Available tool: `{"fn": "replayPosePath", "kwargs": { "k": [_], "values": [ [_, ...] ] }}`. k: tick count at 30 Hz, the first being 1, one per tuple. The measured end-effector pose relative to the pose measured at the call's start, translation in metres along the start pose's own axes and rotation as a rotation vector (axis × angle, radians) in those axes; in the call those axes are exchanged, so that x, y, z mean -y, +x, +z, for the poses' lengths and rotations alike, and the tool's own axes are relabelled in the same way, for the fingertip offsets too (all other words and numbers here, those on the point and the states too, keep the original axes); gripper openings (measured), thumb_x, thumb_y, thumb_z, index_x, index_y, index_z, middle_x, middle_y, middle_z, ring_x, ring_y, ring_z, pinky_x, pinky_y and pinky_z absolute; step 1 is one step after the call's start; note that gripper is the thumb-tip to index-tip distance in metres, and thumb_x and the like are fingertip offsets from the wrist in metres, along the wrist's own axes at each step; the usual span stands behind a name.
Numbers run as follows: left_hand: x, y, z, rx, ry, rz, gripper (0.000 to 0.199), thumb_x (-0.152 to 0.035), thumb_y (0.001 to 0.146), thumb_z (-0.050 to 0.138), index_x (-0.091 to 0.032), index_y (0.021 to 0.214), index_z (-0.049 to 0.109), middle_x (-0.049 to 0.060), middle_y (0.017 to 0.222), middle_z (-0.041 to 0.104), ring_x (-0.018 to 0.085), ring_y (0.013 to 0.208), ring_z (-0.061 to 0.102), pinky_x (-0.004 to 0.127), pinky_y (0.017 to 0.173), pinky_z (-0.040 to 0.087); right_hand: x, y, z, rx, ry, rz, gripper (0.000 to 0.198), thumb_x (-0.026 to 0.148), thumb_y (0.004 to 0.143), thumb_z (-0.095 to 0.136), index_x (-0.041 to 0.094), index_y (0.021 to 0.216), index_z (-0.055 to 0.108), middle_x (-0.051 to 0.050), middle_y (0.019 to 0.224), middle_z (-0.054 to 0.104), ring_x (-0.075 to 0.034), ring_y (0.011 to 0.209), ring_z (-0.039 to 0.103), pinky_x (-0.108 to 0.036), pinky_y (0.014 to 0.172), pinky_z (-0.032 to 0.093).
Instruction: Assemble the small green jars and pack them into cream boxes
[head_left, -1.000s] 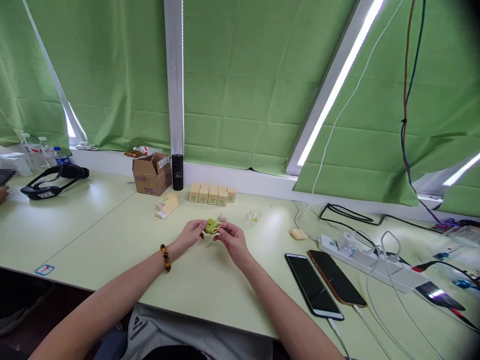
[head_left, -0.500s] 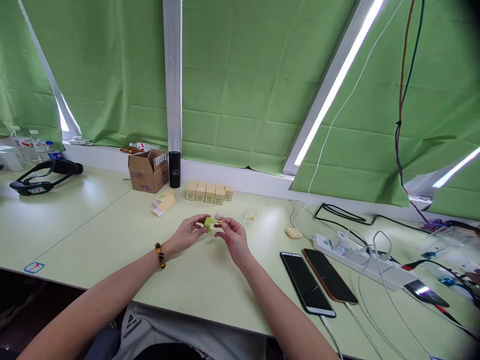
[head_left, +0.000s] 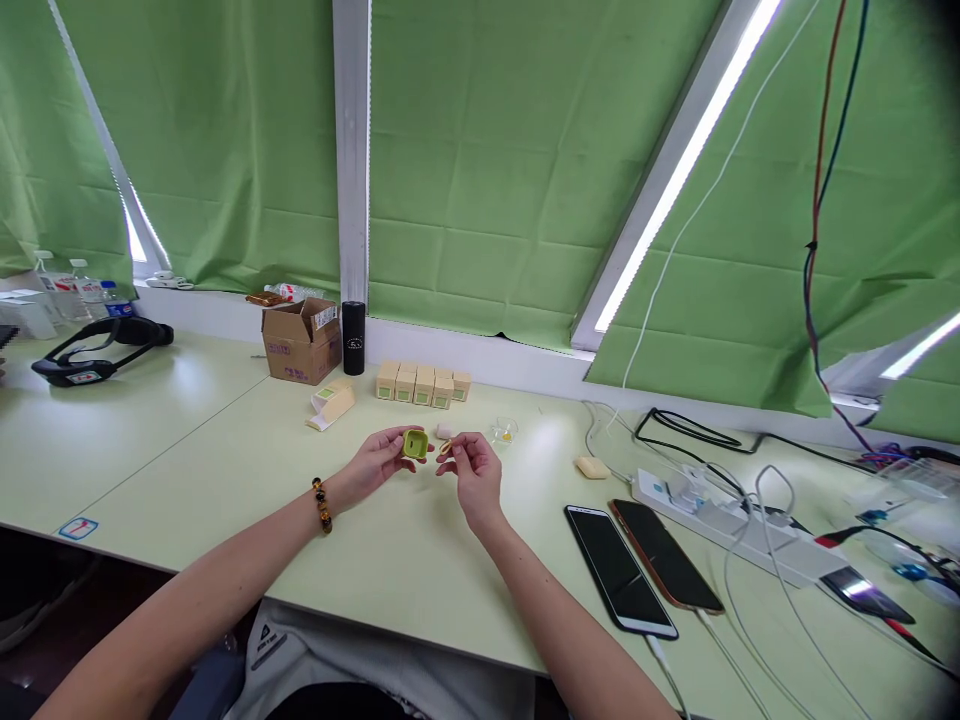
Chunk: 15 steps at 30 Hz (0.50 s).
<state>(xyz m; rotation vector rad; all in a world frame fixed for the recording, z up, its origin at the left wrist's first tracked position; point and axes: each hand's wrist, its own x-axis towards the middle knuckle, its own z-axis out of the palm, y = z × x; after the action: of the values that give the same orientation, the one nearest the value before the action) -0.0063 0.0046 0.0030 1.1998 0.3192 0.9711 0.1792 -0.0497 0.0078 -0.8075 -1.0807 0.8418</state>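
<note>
Left fingers (head_left: 391,437) curl around the green case (head_left: 415,444).

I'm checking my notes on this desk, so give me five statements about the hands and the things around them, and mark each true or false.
1. The left hand holds a small green case. True.
2. The right hand is empty. False: it pinches a small yellowish loop.
3. The black cylinder stands upright beside the cardboard box. True.
4. The beaded bracelet is on the right wrist. False: it is on the left wrist.
5. The white-edged phone lies left of the brown-edged phone. True.
</note>
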Motion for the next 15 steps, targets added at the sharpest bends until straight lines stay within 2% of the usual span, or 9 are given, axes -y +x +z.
{"fn": "replayPosePath", "kwargs": {
  "k": [4,8,12,15],
  "values": [
    [-0.002,-0.001,0.003,-0.009,0.006,0.002,0.043,-0.040,0.090,0.072,-0.015,0.125,0.069,0.017,0.117,0.070,0.023,0.096,0.068,0.033,0.080,0.052,0.003,-0.003,0.002,0.057,-0.037,-0.048,0.020,0.039,0.087,0.073,0.022,0.098,0.068,-0.003,0.087,0.069,-0.017,0.074,0.068,-0.036,0.066,0.062],
    [-0.003,-0.002,0.005,0.010,0.009,0.001,0.043,-0.042,0.089,0.073,-0.014,0.123,0.070,0.016,0.114,0.070,0.022,0.092,0.067,0.034,0.080,0.052,0.005,-0.008,0.005,0.067,-0.070,-0.067,0.017,0.034,0.085,0.075,0.024,0.096,0.068,-0.001,0.083,0.067,-0.016,0.070,0.066,-0.033,0.064,0.059],
    [-0.003,-0.003,0.007,0.022,0.025,-0.014,0.045,-0.042,0.089,0.074,-0.014,0.123,0.070,0.016,0.111,0.071,0.023,0.094,0.068,0.034,0.081,0.051,0.005,-0.011,0.006,0.119,-0.126,-0.107,0.024,0.032,0.089,0.070,0.027,0.112,0.072,-0.003,0.093,0.068,-0.017,0.074,0.066,-0.035,0.071,0.060],
    [-0.005,-0.004,0.010,0.016,0.028,-0.021,0.044,-0.041,0.089,0.074,-0.014,0.123,0.071,0.015,0.107,0.072,0.022,0.093,0.068,0.033,0.081,0.050,0.005,-0.012,0.006,0.152,-0.209,-0.174,0.015,0.031,0.091,0.067,0.027,0.103,0.076,-0.004,0.098,0.071,-0.019,0.077,0.068,-0.037,0.075,0.060]
  ]
}}
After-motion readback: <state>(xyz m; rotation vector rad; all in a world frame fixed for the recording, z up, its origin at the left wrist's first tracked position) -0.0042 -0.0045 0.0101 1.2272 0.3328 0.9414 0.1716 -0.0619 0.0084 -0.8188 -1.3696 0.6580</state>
